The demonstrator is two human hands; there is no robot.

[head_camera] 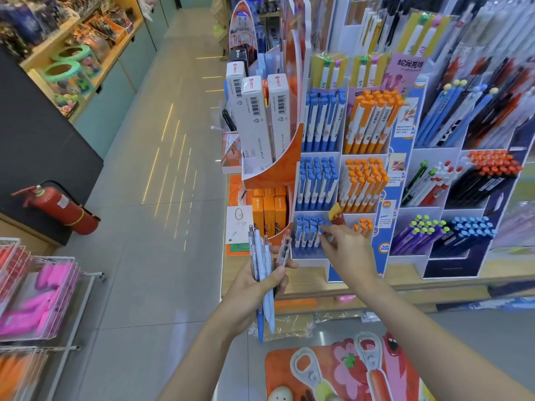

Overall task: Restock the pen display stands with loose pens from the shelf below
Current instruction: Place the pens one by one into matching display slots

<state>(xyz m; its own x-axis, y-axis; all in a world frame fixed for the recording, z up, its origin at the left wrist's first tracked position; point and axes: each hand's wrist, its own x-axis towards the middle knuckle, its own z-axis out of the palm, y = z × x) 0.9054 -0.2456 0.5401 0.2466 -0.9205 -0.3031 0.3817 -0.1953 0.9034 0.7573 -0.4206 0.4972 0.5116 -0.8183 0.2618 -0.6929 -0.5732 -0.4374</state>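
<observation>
My left hand (254, 287) grips a bundle of several loose pens (265, 264), upright, in front of the shelf edge. My right hand (346, 250) reaches to the bottom left slot of the white pen display stand (338, 153) and pinches a blue-capped pen (325, 231) among the blue pens (308, 230) standing there. Fuller rows of blue pens (317, 180) and orange pens (363, 183) fill the slots above. The bottom orange slot (363, 225) holds only a few pens.
An orange stand with white boxes (260, 123) rises left of the display. A second stand (463, 204) with purple, blue and black pens is to the right. The wooden shelf (312, 280) carries both. A red fire extinguisher (60, 206) and a pink rack (40, 299) flank the tiled aisle.
</observation>
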